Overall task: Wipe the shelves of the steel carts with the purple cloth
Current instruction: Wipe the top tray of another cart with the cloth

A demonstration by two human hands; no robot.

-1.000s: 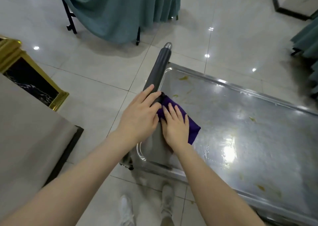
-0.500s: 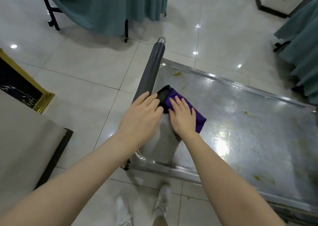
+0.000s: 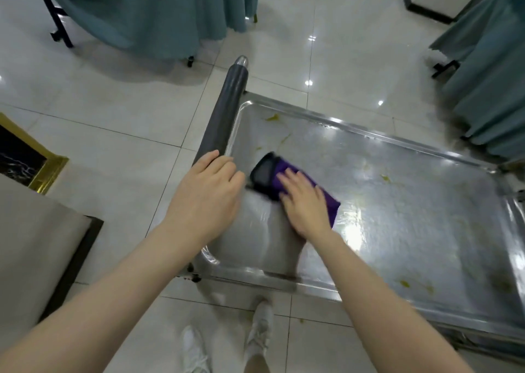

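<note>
A steel cart's top shelf [image 3: 397,216] lies below me, wet and streaked with yellowish stains. The folded purple cloth [image 3: 331,199] with a dark end lies flat on the shelf's left part. My right hand [image 3: 305,202] presses on it with straight, spread fingers. My left hand [image 3: 207,193] rests over the near end of the cart's dark grey handle bar [image 3: 227,111], fingers curved over it.
Teal-draped tables stand at the far left [image 3: 147,11] and at the right [image 3: 488,68]. A gold-framed black stand [image 3: 31,165] and a grey surface [image 3: 31,236] are on my left. White tiled floor surrounds the cart; my white shoes [image 3: 227,341] are beside its near edge.
My right hand has slid the cloth to the right, away from the handle and farther onto the shelf. My left hand stays on the handle bar.
</note>
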